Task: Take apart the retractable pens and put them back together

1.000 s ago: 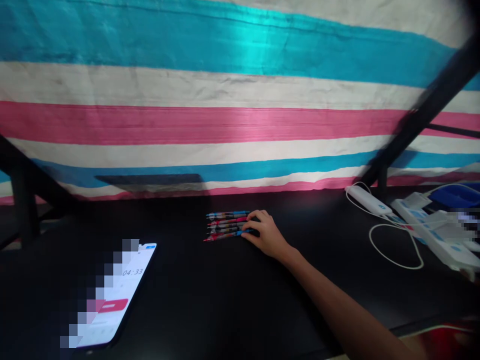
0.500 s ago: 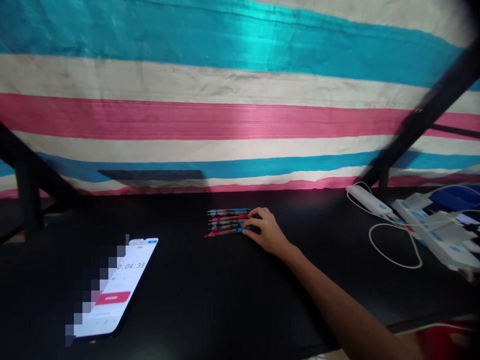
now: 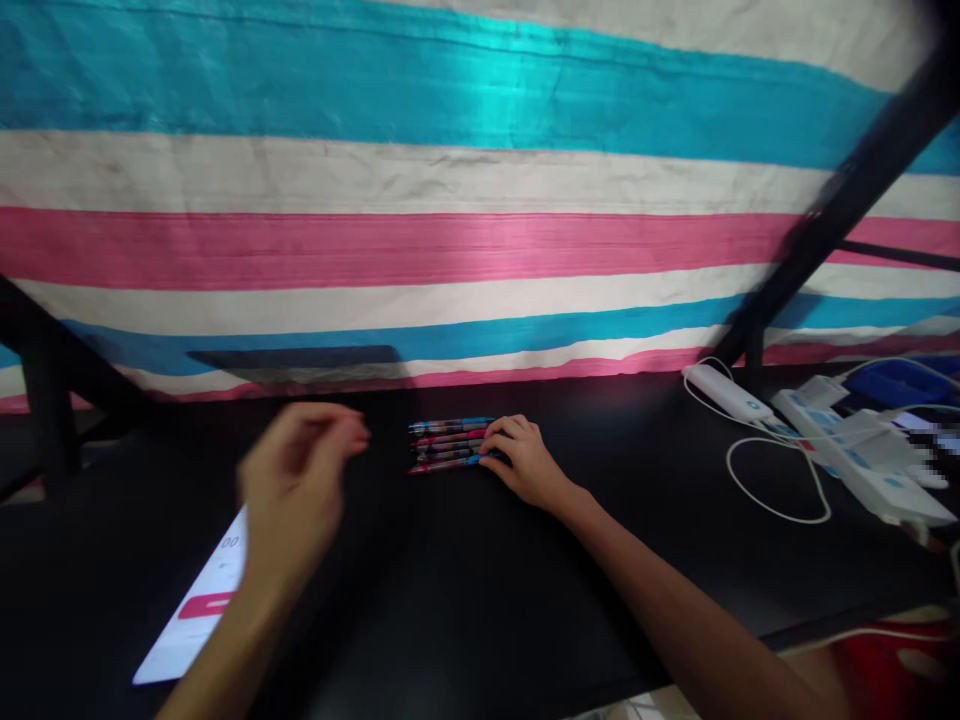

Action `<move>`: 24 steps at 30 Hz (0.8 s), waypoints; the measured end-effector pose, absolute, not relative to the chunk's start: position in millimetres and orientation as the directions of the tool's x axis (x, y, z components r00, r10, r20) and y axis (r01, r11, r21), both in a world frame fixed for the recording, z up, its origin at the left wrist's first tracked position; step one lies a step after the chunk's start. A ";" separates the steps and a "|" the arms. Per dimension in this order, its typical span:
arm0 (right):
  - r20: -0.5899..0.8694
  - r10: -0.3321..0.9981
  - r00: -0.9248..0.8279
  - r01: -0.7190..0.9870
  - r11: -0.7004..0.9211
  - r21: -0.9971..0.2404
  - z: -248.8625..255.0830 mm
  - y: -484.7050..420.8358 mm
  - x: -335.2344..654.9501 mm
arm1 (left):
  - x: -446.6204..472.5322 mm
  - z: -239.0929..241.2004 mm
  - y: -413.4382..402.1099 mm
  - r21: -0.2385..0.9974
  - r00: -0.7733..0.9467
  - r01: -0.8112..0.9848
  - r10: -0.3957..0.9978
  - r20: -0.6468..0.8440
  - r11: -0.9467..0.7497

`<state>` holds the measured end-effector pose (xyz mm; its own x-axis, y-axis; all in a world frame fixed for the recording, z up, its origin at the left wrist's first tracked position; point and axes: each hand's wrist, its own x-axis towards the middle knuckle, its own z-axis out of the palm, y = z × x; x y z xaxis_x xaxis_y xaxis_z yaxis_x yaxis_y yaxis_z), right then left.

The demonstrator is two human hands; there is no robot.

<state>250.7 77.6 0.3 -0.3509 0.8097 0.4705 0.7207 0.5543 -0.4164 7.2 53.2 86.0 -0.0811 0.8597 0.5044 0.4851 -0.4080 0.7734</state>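
Note:
Several slim pens (image 3: pixel 448 442) with red, blue and grey barrels lie side by side on the black table (image 3: pixel 450 600), pointing left and right. My right hand (image 3: pixel 521 458) rests at their right ends, its thumb and bent fingers closed about those ends and partly hiding them. To the left, my left hand (image 3: pixel 304 480) is raised over the table, apart from the pens. It is blurred, with fingers curled in toward the thumb, and nothing shows between them. A phone (image 3: pixel 187 620) with a lit timer screen lies under and behind my left wrist, partly covered.
On the right stand a white power strip (image 3: pixel 862 455) with plugs, a white adapter (image 3: pixel 727 392) and a looped white cable (image 3: pixel 780 515). A blue tray-like object (image 3: pixel 900 382) sits behind them. Striped sheeting (image 3: pixel 450 250) hangs at the back, with slanted dark frame bars (image 3: pixel 810 240) on both sides.
My left hand has come into view from the lower left, now covering part of the phone. My right hand stays at the pens' right ends. The view has shifted slightly.

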 end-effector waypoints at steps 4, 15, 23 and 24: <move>0.462 0.826 -0.323 0.696 0.538 -0.475 7.3 72.7 252.3 | 35.0 66.9 72.0 0.554 0.390 0.592 0.810 0.438 -0.585; 0.307 0.946 -0.104 0.087 0.316 -0.945 14.5 67.8 251.7 | 49.7 37.6 69.2 0.538 0.510 0.505 0.736 0.446 -0.675; 0.286 0.958 -0.014 -0.128 0.282 -0.951 29.3 49.2 225.3 | 60.5 41.6 59.6 0.987 0.495 0.093 0.866 0.066 -0.128; 0.267 0.964 -0.021 -0.116 0.263 -0.958 29.0 49.6 226.1 | 60.0 41.4 60.2 0.999 0.487 0.015 0.872 0.039 -0.053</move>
